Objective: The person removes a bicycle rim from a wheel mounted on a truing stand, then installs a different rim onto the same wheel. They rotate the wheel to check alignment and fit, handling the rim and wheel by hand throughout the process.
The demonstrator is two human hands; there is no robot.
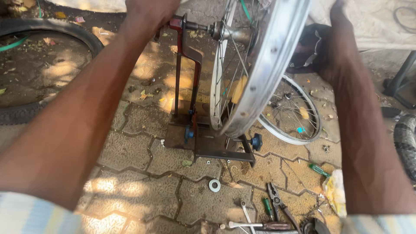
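Wheel [260, 65] stands upright in a dark metal truing stand [195, 108] on the paved ground, its silver rim edge-on to the camera and running from the top edge of the view down to the stand's base plate. The axle lies across, left to right, with the hub [225, 31] seated at the top of the stand's red upright.

Both arms reach forward, one on each side of the rim. The left hand [149, 13] rests at the top of that upright, just left of the hub and the nearer of the two to the axle; how its fingers are set cannot be told. The right hand [340, 17] passes behind the rim at the top edge of the view, and its grip cannot be told either.

A second wheel [290, 112] lies flat behind the stand. Pliers [277, 201], a screwdriver [320, 170] and a washer [214, 185] lie on the pavers near the bottom edge.
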